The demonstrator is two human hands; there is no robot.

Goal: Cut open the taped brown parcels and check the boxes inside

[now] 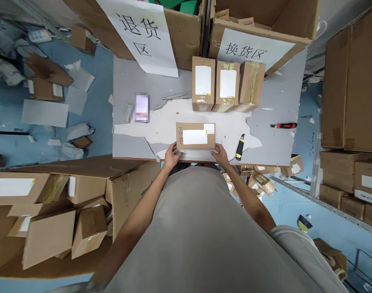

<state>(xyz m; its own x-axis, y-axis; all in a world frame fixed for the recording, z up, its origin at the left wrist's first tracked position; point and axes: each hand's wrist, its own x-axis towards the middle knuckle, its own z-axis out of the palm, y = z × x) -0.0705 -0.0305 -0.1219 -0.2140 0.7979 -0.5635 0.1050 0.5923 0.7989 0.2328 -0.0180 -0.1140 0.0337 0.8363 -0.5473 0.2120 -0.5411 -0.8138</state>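
Note:
A small cardboard box (pixel 195 136) lies flat on the table in front of my body, with white labels on top and handwriting along its left end. My left hand (pixel 172 156) grips its near left corner, fingers curled. At the near right corner my right hand (pixel 220 155) holds the same box with bent fingers. To the right of the box rests a yellow-and-black utility knife (pixel 240 147). Behind it stand three taped cardboard boxes (pixel 203 81) in a row, two with white labels showing.
A red-and-black utility knife (pixel 283 125) and a blurred phone-like object (pixel 142 108) lie on the grey table (pixel 274 142). Large cartons with paper signs (pixel 143 36) line the back. A big carton (pixel 127 199) of boxes stands left; stacked boxes (pixel 338 171) stand right.

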